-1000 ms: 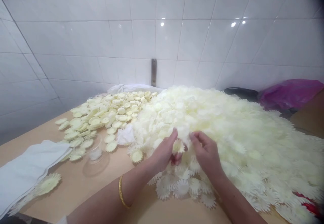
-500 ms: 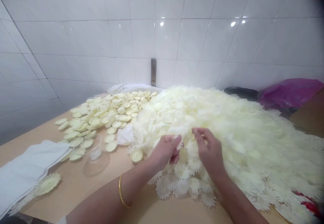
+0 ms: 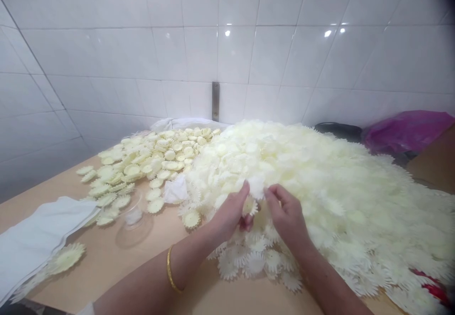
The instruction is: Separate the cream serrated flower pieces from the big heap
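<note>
My left hand [image 3: 231, 213] is closed around a small cream flower piece with a notched edge [image 3: 250, 206], its thumb raised and the other fingers curled beneath. Close by on the right, my right hand [image 3: 287, 213] pinches the edge of a thin whitish petal piece [image 3: 256, 187], which stands just above the flower piece. Its outline blurs into the large heap of pale, fringed petal pieces [image 3: 320, 177] behind both hands. Loose petal discs [image 3: 254, 263] lie on the table below the hands.
Thicker cream flower discs [image 3: 133, 170] are piled at left. Near them are a clear round dish [image 3: 135, 227], a crumpled white scrap [image 3: 176, 190] and a white cloth [image 3: 42, 239] on the wooden table [image 3: 156, 239]. A purple bag [image 3: 408, 130] lies by the tiled wall.
My right hand has moved left and slightly down, closer to the left. My left thumb has lifted, showing more of the flower piece. A whitish petal piece now shows between the hands.
</note>
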`<act>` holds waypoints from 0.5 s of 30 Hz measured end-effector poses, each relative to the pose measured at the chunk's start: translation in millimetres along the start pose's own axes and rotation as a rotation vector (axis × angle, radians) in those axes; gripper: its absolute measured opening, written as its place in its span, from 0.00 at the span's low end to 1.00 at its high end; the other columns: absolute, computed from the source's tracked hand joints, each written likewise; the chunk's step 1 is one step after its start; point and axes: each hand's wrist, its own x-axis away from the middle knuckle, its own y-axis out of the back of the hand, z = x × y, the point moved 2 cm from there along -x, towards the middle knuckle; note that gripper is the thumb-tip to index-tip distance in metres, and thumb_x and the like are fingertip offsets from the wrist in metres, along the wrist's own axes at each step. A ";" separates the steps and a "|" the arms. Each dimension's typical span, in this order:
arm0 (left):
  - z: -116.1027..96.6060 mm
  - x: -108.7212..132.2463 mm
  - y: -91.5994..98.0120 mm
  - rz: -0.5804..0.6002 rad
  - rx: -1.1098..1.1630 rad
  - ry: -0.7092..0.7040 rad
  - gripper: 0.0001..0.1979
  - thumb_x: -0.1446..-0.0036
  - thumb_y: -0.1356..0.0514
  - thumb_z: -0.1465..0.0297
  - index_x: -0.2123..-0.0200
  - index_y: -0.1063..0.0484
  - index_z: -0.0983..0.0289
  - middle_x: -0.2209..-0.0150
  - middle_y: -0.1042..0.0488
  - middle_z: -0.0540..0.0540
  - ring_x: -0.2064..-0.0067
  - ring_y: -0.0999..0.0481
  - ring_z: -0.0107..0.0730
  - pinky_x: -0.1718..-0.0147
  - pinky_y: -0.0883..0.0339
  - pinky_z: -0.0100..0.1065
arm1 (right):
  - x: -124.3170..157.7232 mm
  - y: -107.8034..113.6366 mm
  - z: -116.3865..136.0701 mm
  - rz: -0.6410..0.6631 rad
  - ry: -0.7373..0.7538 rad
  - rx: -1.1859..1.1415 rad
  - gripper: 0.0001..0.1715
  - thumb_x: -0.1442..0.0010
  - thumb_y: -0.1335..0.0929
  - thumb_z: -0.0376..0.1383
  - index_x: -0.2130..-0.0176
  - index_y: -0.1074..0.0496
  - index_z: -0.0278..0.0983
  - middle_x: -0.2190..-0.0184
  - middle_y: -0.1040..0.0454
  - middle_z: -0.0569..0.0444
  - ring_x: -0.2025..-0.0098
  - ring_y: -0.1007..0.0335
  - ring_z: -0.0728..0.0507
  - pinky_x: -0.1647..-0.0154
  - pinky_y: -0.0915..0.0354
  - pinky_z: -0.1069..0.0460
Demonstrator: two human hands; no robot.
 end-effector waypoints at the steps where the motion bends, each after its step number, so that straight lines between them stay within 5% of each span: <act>1: -2.2 0.7 -1.1 0.019 0.029 -0.005 0.24 0.51 0.52 0.47 0.74 0.37 0.64 0.87 0.42 0.46 0.86 0.40 0.23 0.85 0.51 0.26 | -1.7 2.5 -1.6 -0.039 -0.030 0.002 0.15 0.43 0.39 0.41 0.77 0.40 0.36 0.82 0.43 0.60 0.79 0.48 0.51 0.79 0.49 0.56; 7: -8.4 0.9 -0.5 -0.100 0.034 -0.020 0.09 0.52 0.43 0.65 0.70 0.38 0.63 0.84 0.36 0.47 0.83 0.33 0.26 0.83 0.45 0.26 | -11.0 12.3 -10.5 -0.141 -0.073 0.013 0.16 0.46 0.38 0.42 0.80 0.41 0.36 0.83 0.43 0.60 0.78 0.47 0.50 0.78 0.49 0.56; 15: -8.9 1.6 3.4 -0.057 0.023 -0.091 0.12 0.51 0.42 0.62 0.69 0.36 0.65 0.82 0.32 0.51 0.81 0.31 0.26 0.83 0.45 0.25 | -9.7 10.7 -8.5 -0.103 -0.080 -0.036 0.14 0.45 0.38 0.41 0.78 0.39 0.36 0.81 0.40 0.59 0.77 0.44 0.50 0.76 0.46 0.56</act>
